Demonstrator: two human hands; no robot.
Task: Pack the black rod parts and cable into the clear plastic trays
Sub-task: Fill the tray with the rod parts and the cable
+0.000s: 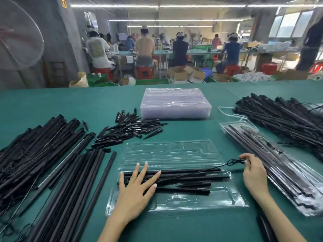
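- Your left hand (135,186) lies flat near the bench's (52,105) near edge, fingers (150,177) straight and spread, pressing the left ends of the black rods (188,175) down into the open clear tray (174,179).
- Your right hand (253,173) is just off the tray's right end, thumb and fingers curled, pinching the looped end of the thin black cable (233,161), which runs back left across the rods.
- Two short pointed black pieces (192,186) lie in the tray just below the long rods.
- The tray's far half is unfilled, its moulded channels showing.
- Filled, closed trays (279,168) lie in a slanted stack just right of your right hand.
- A large heap of black rods with cables (283,119) sits toward the bench's right edge.
- Long black rods (43,154) are piled along the left edge.
- A scatter of short black spikes (132,128) lies behind the tray, left of centre.
- A stack of empty clear trays (175,103) stands near the far edge, at centre.
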